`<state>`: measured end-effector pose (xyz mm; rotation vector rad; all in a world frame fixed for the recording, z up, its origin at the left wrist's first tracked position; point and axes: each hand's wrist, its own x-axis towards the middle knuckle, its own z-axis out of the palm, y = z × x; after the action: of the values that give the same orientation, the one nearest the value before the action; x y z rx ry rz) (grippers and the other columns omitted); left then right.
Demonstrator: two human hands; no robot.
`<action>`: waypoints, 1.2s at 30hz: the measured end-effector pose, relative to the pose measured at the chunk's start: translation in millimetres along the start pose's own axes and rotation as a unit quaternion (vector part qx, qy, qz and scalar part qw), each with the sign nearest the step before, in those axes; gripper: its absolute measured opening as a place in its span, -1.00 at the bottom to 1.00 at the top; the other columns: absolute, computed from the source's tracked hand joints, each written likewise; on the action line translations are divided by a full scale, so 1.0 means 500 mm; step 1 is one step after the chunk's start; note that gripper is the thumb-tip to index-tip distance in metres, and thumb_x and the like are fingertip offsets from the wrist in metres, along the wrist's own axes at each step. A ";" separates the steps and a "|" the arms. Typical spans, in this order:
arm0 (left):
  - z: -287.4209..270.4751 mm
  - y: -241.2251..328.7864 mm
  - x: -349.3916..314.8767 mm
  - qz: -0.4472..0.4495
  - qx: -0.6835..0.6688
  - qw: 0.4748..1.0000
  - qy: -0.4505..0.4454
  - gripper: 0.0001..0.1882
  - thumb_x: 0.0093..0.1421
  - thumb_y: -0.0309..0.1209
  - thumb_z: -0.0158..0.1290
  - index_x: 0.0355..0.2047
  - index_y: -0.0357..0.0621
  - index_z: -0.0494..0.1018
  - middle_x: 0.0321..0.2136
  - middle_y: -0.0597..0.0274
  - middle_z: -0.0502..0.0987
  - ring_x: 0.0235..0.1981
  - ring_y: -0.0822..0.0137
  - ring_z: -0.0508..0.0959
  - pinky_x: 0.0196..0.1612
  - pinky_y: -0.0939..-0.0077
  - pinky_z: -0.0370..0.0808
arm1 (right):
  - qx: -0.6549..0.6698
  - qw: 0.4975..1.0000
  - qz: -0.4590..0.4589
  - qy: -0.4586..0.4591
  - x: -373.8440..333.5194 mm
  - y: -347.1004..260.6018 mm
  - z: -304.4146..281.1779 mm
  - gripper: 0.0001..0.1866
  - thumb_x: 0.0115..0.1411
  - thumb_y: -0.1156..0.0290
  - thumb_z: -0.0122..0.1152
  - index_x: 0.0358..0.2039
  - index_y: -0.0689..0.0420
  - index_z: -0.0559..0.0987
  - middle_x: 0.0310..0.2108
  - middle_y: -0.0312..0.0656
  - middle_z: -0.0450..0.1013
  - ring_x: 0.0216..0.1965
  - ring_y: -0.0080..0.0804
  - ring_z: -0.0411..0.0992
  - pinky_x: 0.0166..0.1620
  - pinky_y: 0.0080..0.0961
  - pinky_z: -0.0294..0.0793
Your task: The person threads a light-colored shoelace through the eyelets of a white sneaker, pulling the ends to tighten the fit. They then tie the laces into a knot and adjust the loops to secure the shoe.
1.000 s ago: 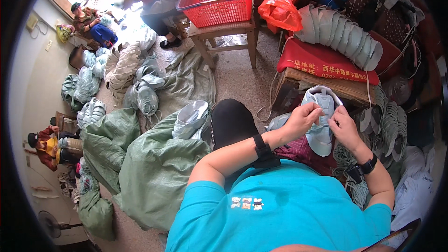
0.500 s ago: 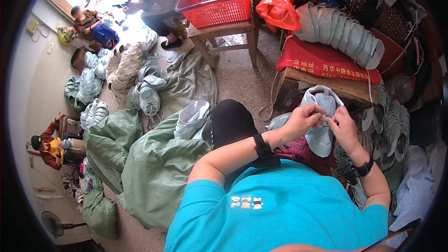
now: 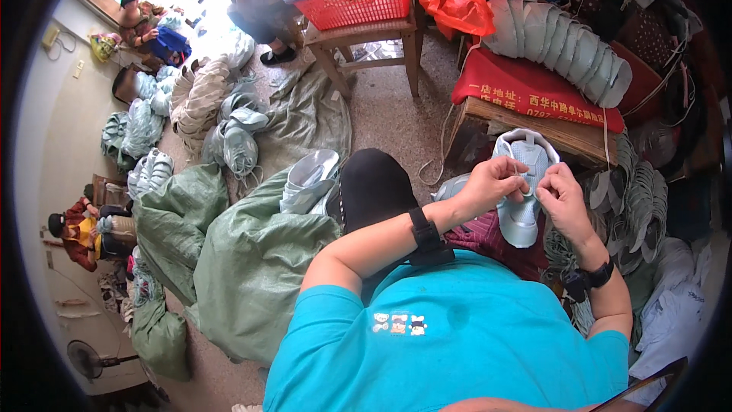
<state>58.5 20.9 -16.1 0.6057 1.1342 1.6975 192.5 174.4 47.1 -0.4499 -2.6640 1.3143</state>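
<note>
Apparently one pale shoe (image 3: 520,229) is partway done, set between the left hand (image 3: 497,185) and the right hand (image 3: 564,197), both pinched closed, on what I can't tell, while a row of uppers (image 3: 560,49) beyond them perhaps remains.

The head view comes from the left of 2 fisheye cameras worn side by side, looking steeply down and forward over the wearer's teal shirt (image 3: 450,328), which is nearest and fills the lower edge. The left hand (image 3: 499,183) and right hand (image 3: 563,194) sit right of centre at middle range; the red basket (image 3: 354,4) lies farther, at the top, while the wall (image 3: 84,114) bends along the left rim.
</note>
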 end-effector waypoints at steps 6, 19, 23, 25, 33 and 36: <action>0.005 0.003 -0.003 0.060 -0.007 0.998 0.020 -0.68 0.31 -0.50 0.00 0.05 -0.33 0.33 -0.29 0.16 0.58 -0.35 0.48 0.54 -0.23 0.59 0.51 | 0.122 0.990 -0.040 -0.060 -0.025 -0.089 0.008 -0.91 0.21 0.48 0.17 -0.43 0.19 0.49 -0.36 -0.31 0.33 -0.41 -0.64 0.34 -0.39 -0.68 0.29; 0.017 0.013 0.028 0.162 0.177 0.967 0.082 -0.42 0.26 -0.62 -0.09 0.29 -0.21 0.12 -0.39 0.17 0.56 -0.41 0.42 0.56 -0.30 0.55 0.50 | 0.293 0.953 0.073 -0.033 0.052 -0.017 0.033 -0.75 0.30 0.51 0.08 -0.03 0.28 0.45 -0.26 -0.26 0.46 -0.33 -0.63 0.47 -0.22 -0.64 0.50; 0.028 0.030 0.029 0.159 0.283 0.943 0.067 -0.34 0.21 -0.59 -0.02 0.31 -0.23 0.04 -0.44 0.09 0.57 -0.43 0.34 0.60 -0.32 0.45 0.52 | 0.313 0.945 0.089 -0.035 0.050 -0.019 0.017 -0.81 0.28 0.52 0.10 -0.11 0.28 0.48 -0.32 -0.28 0.48 -0.38 -0.64 0.48 -0.28 -0.67 0.50; 0.030 0.037 0.030 0.110 0.275 0.953 0.063 -0.34 0.19 -0.57 0.00 0.29 -0.25 0.06 -0.47 0.08 0.57 -0.43 0.34 0.61 -0.32 0.44 0.52 | 0.268 0.961 0.053 -0.029 0.056 -0.004 0.013 -0.86 0.27 0.52 0.11 -0.17 0.25 0.50 -0.34 -0.29 0.48 -0.39 -0.64 0.47 -0.31 -0.67 0.50; -0.030 0.073 0.025 0.056 0.073 0.989 -0.118 -0.56 0.40 -0.18 -0.09 0.17 -0.14 0.36 -0.24 0.36 0.52 -0.41 0.62 0.44 -0.29 0.69 0.40 | -0.008 0.901 -0.381 0.207 0.077 -0.240 -0.079 -0.89 0.16 0.53 0.19 -0.27 0.11 0.55 -0.40 -0.17 0.48 -0.43 -0.44 0.52 -0.38 -0.53 0.48; -0.016 0.094 0.018 0.012 0.098 0.965 -0.245 -0.50 0.43 -0.11 -0.18 0.26 -0.10 0.29 -0.17 0.36 0.52 -0.39 0.60 0.43 -0.27 0.69 0.39 | -0.155 0.837 -0.453 0.265 0.082 -0.309 -0.208 -0.87 0.28 0.55 0.06 -0.18 0.25 0.51 -0.34 -0.22 0.49 -0.39 -0.54 0.51 -0.29 -0.58 0.53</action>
<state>27.8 21.1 21.4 1.0984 0.9371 1.3552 148.5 177.2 232.5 0.3662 -2.1044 0.3873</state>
